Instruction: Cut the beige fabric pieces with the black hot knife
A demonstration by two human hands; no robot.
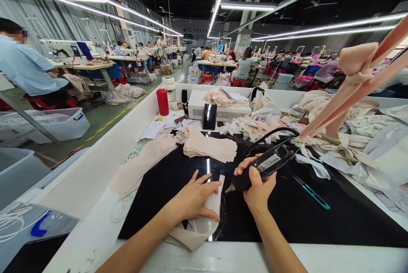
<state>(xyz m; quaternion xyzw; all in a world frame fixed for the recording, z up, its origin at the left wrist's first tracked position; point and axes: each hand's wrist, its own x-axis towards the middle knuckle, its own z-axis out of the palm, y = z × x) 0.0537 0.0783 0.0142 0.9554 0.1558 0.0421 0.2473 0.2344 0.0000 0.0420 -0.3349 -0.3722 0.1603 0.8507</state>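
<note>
My left hand (pixel 198 196) lies with spread fingers on a strip of pale beige fabric (pixel 191 239), pressing it onto the black glossy board (pixel 153 205). The strip's straight edge runs along the fingertips, and its near end curls over the board's front edge. In my right hand (pixel 259 186) is a black corded handheld cutter (pixel 267 164), gripped around its body. Its pointed metal tip hangs just right of the strip, apart from my left fingers. A stack of cut beige pieces (pixel 208 144) sits beyond the hands. Teal-handled thread snips (pixel 314 194) lie to the right.
Behind the stack a phone (pixel 209 116) leans on a white vented box (pixel 194 105). A red cup (pixel 162 102) stands back left. Fabric scraps (pixel 255 126) heap at the right rear. Knotted pink straps (pixel 357 80) hang over the cutter's cord. A white wall (pixel 105 162) borders the left side.
</note>
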